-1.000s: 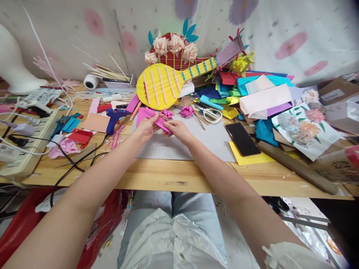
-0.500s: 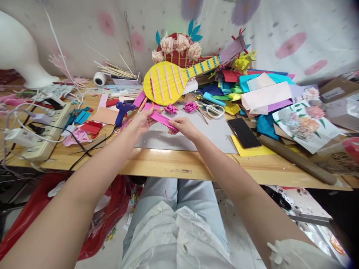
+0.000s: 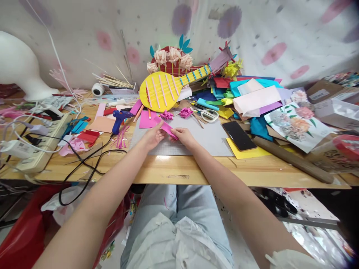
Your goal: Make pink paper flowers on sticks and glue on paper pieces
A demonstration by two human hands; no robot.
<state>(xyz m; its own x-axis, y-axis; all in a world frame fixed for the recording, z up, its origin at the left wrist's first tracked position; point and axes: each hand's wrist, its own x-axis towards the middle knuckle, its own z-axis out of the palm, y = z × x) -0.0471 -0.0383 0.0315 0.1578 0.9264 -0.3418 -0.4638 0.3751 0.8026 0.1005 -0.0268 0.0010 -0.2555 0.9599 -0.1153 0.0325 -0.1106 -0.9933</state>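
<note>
Over the grey cutting mat (image 3: pixel 193 145), a narrow strip of magenta crepe paper (image 3: pixel 167 129) slants between my two hands. My right hand (image 3: pixel 183 136) pinches its lower right end. At the strip's upper left part, my left hand (image 3: pixel 153 138) grips it with curled fingers, palm turned partly up. A larger magenta paper sheet (image 3: pixel 146 120) lies just behind my left hand. Two crumpled magenta paper flowers (image 3: pixel 185 112) rest beyond the strip, near white-handled scissors (image 3: pixel 209 116).
A yellow lute-shaped craft piece (image 3: pixel 160 91) leans at the back. To the left are a blue glue gun (image 3: pixel 121 120) with a looping black cable and a power strip (image 3: pixel 46 144). On the right lie a phone (image 3: pixel 241 135), a wooden stick (image 3: pixel 291 158) and piled coloured paper (image 3: pixel 256 99).
The hands have come slightly nearer the front edge, still on the strip, and my left palm has turned more upward. The magenta sheet behind shows more. The camera view has shifted.
</note>
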